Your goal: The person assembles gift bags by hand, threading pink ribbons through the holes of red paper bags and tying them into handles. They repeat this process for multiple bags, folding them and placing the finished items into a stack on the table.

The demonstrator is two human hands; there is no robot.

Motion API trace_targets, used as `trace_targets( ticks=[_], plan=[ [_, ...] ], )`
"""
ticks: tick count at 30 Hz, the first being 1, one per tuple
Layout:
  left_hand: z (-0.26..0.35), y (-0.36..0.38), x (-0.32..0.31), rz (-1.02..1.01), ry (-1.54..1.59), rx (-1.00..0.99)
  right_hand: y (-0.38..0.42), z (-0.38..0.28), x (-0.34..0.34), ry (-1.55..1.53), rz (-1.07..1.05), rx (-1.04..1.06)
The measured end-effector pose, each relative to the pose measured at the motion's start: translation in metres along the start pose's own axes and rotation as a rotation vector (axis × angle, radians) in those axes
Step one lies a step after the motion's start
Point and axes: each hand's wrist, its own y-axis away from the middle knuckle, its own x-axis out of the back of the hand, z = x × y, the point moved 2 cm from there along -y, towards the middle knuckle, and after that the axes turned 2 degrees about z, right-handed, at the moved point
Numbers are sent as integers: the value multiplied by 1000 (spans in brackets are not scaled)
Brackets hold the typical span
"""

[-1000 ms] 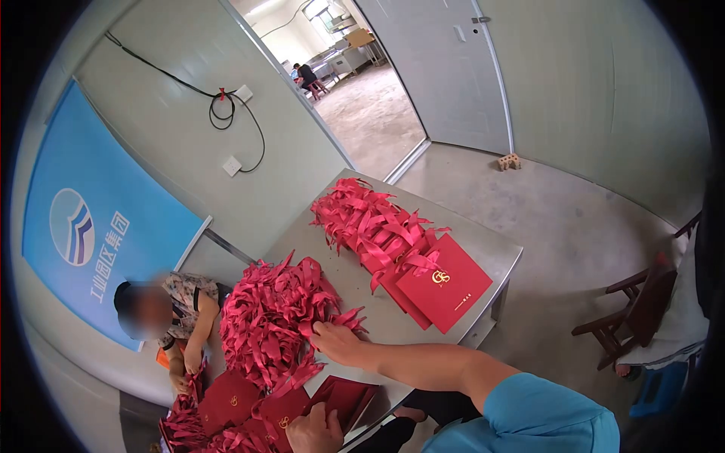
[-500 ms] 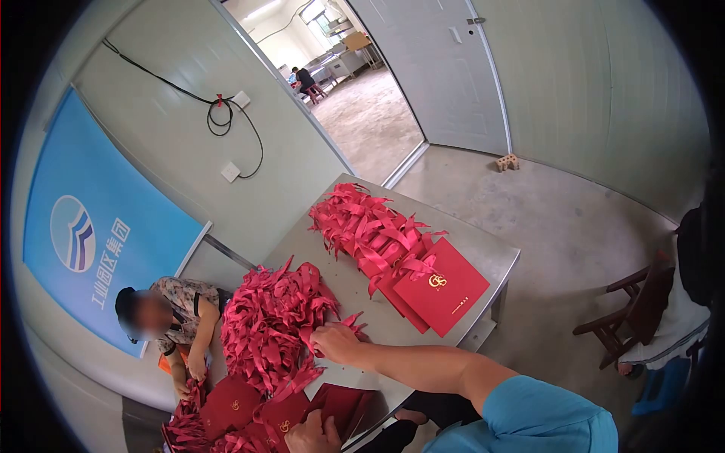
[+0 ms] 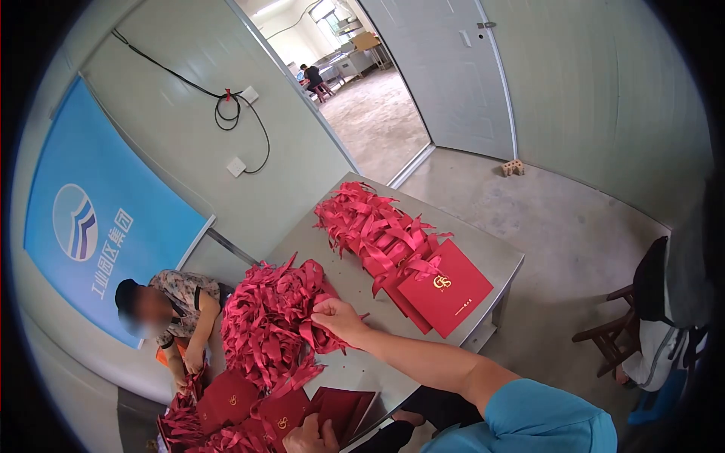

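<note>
My right hand (image 3: 340, 323) reaches to the near side of a large heap of red ribbons (image 3: 272, 321), its fingers closed on a red ribbon there. At the bottom edge my left hand (image 3: 311, 436) grips a dark red gift bag (image 3: 343, 408) near its edge. The bag's dark inner side shows. Beside it lies another red bag (image 3: 281, 417) with a gold emblem, partly under ribbons. The lower part of my left hand is cut off by the frame.
A long row of red gift bags (image 3: 447, 291) with ribbon handles lies on the metal table (image 3: 483, 245). Across the corner sits a co-worker (image 3: 189, 302), hands on red bags. A wooden chair (image 3: 612, 336) stands at right, and a grey door (image 3: 445, 75) is open.
My right hand has lifted slightly and moved a little up against the ribbon heap. My left hand stays on the dark red bag. The view has shifted slightly.
</note>
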Motion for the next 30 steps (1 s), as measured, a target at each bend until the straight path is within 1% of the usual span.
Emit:
trace_targets(
  ticks=[2,3,5,6,8,10,12,13,15,19,21,22,23,24,25,26,27,28,30],
  plan=[
    [0,3,1,10,11,4,5,-5,-2,-55,-70,-175],
    [1,4,2,12,12,8,5,0,-3,-52,-74,-176],
    [4,6,5,20,8,14,10,10,-7,-51,-242,-231],
    [4,8,6,21,8,17,11,11,-7,-50,-244,-232],
    [3,11,7,35,46,3,14,12,-11,100,-420,-267],
    [3,13,7,27,43,14,16,13,-13,77,-425,-280],
    [3,15,8,18,38,22,18,11,-16,59,-465,-191],
    [3,16,9,-11,30,34,23,-4,-16,58,-466,-192],
    [2,18,9,-39,20,43,32,-28,-14,-14,-567,-342],
    [3,20,7,-77,62,51,36,-30,-18,-138,-624,-350],
    [3,21,5,-80,99,39,39,-38,-19,-288,-669,-384],
    [0,24,0,-153,221,66,40,-44,-17,-287,-665,-382],
    [-3,29,-6,-229,342,94,42,-50,-16,-361,-669,-416],
    [-6,36,-12,-233,344,93,44,-54,-15,-436,-672,-451],
    [-8,42,-22,-347,550,207,44,-51,-14,-435,-669,-451],
    [-9,47,-30,-460,756,320,42,-48,-14,-479,-721,-425],
    [13,35,-9,-453,446,162,41,-47,-15,-523,-773,-398],
    [13,41,-12,-451,448,159,41,-46,-15,-520,-772,-395],
    [7,58,-25,-580,602,354,43,-43,-15,-358,-842,-317]
  ],
)
